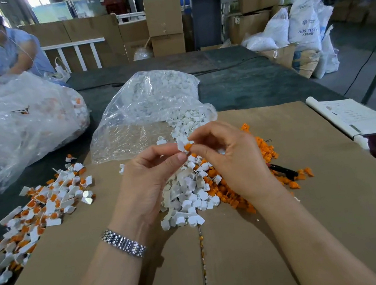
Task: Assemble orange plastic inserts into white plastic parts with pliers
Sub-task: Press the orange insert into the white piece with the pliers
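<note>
My left hand [148,178] pinches a small white plastic part [181,145] between thumb and fingers. My right hand [229,158] pinches an orange insert [188,147] and holds it against that white part, above the piles. Below the hands lies a heap of loose white parts [187,197]. A heap of orange inserts [266,148] spreads to its right. Black-handled pliers [284,170] lie on the cardboard among the orange pieces, partly hidden by my right hand. A pile of joined white-and-orange parts [46,201] lies at the left.
A clear bag of white parts [144,107] lies open behind the hands. A larger clear bag [19,123] stands at the left, where another person [5,49] works. Flat cardboard [334,206] covers the table. Papers [355,115] lie at the right edge.
</note>
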